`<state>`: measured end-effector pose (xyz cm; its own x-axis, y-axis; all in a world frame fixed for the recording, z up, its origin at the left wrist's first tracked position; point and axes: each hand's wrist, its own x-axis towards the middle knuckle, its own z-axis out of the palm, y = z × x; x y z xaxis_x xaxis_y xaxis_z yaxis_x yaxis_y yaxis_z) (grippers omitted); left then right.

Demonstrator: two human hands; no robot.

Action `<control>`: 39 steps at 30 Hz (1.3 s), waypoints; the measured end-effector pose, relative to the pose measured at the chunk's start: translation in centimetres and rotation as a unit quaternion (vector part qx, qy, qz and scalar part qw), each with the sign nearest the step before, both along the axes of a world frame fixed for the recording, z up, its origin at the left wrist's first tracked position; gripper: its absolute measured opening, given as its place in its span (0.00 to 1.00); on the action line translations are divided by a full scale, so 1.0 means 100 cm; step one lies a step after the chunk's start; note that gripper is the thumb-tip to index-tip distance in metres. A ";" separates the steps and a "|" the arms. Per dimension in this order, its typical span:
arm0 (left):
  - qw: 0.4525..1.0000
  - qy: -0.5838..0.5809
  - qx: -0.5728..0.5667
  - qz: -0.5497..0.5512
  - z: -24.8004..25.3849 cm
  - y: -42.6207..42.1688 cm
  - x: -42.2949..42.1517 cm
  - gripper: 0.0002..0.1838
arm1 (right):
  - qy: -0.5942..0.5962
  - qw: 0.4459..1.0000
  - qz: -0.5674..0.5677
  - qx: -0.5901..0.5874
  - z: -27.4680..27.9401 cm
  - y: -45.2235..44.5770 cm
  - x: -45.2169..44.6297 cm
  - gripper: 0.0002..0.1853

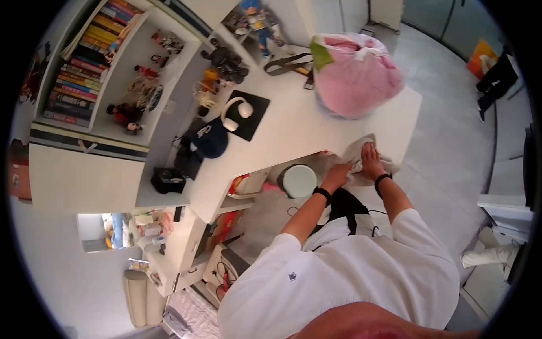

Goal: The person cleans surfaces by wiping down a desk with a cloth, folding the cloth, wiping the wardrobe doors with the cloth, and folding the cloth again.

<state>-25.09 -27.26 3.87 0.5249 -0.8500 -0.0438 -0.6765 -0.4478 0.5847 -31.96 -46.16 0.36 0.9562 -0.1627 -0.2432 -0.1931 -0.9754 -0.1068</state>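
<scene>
A grey-beige cloth [363, 144] lies bunched on the right part of the white desk [293, 121], near its front edge. My right hand [371, 162] rests flat on the cloth, fingers stretched out and pressing down. Beside it, my left hand [337, 176] has its fingers curled at the cloth's left edge, partly hidden from above. Dark bands circle both wrists. Just beyond the hands stands a large tied clear bag of pink stuff [361, 73] with a green patch.
Headphones [236, 114] on a black mat, a dark cap [210, 139] and a strap [287, 65] lie on the desk. Below is a round pale-lidded bin [299, 181]. Shelves with books [79, 79] and figurines rise at left. Another person's dark-clothed leg [490, 85] shows at right.
</scene>
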 end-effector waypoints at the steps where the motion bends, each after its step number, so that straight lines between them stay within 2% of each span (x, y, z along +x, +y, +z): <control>1: 1.000 0.000 0.009 0.009 0.002 0.014 0.005 0.23 | -0.022 0.999 0.020 0.019 -0.003 0.005 0.008 0.51; 3: 0.997 0.048 0.049 0.043 0.010 0.016 0.014 0.23 | -0.047 0.998 0.043 0.031 -0.004 0.010 0.027 0.49; 5: 0.995 0.057 0.059 0.057 0.016 0.025 0.040 0.22 | -0.058 0.989 0.120 -0.061 -0.016 0.019 0.060 0.46; 6: 0.991 0.081 0.076 0.073 0.016 0.035 0.050 0.21 | -0.060 0.989 0.123 -0.059 -0.018 0.023 0.076 0.46; 7: 0.981 0.103 0.134 0.093 0.019 0.042 0.065 0.22 | -0.067 0.988 0.134 -0.033 -0.015 0.031 0.094 0.44; 9: 0.978 0.097 0.139 0.123 0.027 0.063 0.092 0.22 | -0.073 0.985 0.143 0.064 0.002 0.054 0.123 0.38; 11: 0.975 0.079 0.137 0.155 0.042 0.082 0.124 0.22 | -0.119 0.974 0.181 0.062 -0.037 0.076 0.158 0.38; 12: 0.965 0.084 0.181 0.168 0.050 0.091 0.136 0.23 | -0.164 0.963 0.206 0.061 -0.052 0.081 0.173 0.38; 13: 0.953 0.092 0.225 0.180 0.057 0.102 0.143 0.23 | -0.101 0.966 0.208 0.112 -0.029 0.092 0.183 0.39; 17: 0.941 0.102 0.233 0.221 0.054 0.149 0.170 0.25 | -0.136 0.938 0.256 0.189 -0.006 0.136 0.221 0.37; 20: 0.915 0.132 0.272 0.267 0.053 0.166 0.170 0.30 | -0.137 0.930 0.278 0.195 0.006 0.157 0.236 0.37; 22: 0.926 0.046 0.226 0.298 0.061 0.159 0.163 0.35 | -0.058 0.898 0.307 0.308 0.021 0.143 0.249 0.33; 23: 0.956 0.049 0.154 0.244 0.048 0.159 0.166 0.46 | -0.086 0.888 0.285 0.350 0.015 0.138 0.253 0.30; 24: 0.955 0.051 0.149 0.251 0.037 0.152 0.168 0.46 | -0.083 0.888 0.292 0.347 0.016 0.127 0.260 0.30; 26: 0.988 -0.011 0.074 0.135 0.014 0.130 0.156 0.56 | 0.101 0.842 0.200 0.491 0.051 0.105 0.263 0.29; 27: 0.983 0.045 0.100 0.144 0.006 0.114 0.155 0.61 | 0.097 0.843 0.197 0.491 0.048 0.100 0.264 0.29; 30: 0.978 0.035 0.146 0.144 0.004 0.073 0.164 0.60 | 0.080 0.869 0.115 0.474 0.020 0.075 0.247 0.31; 32: 0.979 0.045 0.157 0.125 0.001 0.059 0.174 0.58 | -0.066 0.854 0.116 0.503 0.002 0.061 0.228 0.32; 34: 0.976 0.027 0.159 0.149 0.000 0.051 0.178 0.52 | -0.042 0.868 0.121 0.480 0.015 0.045 0.201 0.33; 36: 0.976 -0.004 0.165 0.144 -0.018 0.048 0.187 0.50 | -0.024 0.879 0.129 0.458 0.036 0.037 0.181 0.34; 38: 0.975 -0.035 0.172 0.138 -0.024 0.047 0.188 0.48 | -0.092 0.915 0.160 0.359 0.041 0.032 0.159 0.33; 39: 0.973 -0.045 0.167 0.153 -0.023 0.047 0.187 0.46 | -0.091 0.916 0.158 0.357 0.037 0.032 0.154 0.33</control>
